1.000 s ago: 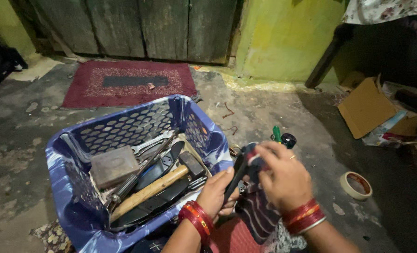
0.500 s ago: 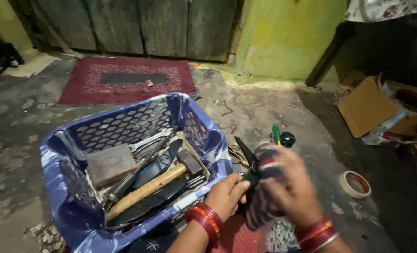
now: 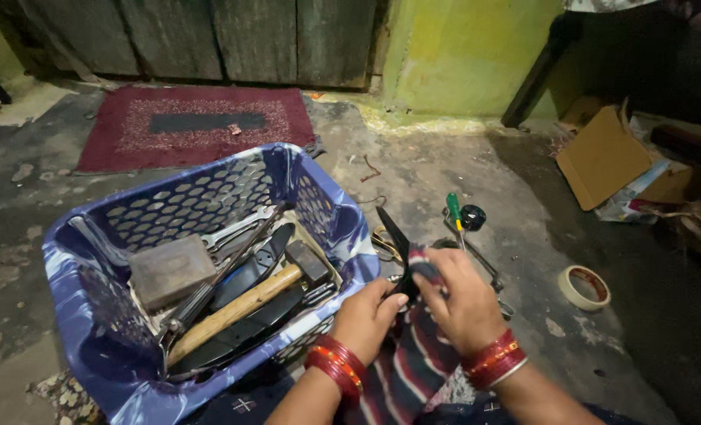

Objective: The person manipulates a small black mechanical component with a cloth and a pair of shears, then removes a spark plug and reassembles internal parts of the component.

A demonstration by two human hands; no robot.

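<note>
- The blue perforated plastic basket (image 3: 114, 315) is sitting left, holding a wooden-handled hammer (image 3: 244, 303).
- The striped dark cloth (image 3: 413, 362) is lying under both hands.
- The left hand (image 3: 370, 315) is gripping black-bladed scissors (image 3: 397, 248) while the right hand (image 3: 460, 303) is pressing cloth on them; wiping seems underway, calling for a steady blade.

tool-crammed basket (image 3: 114, 330) left, bare floor (image 3: 602, 362) right
</note>
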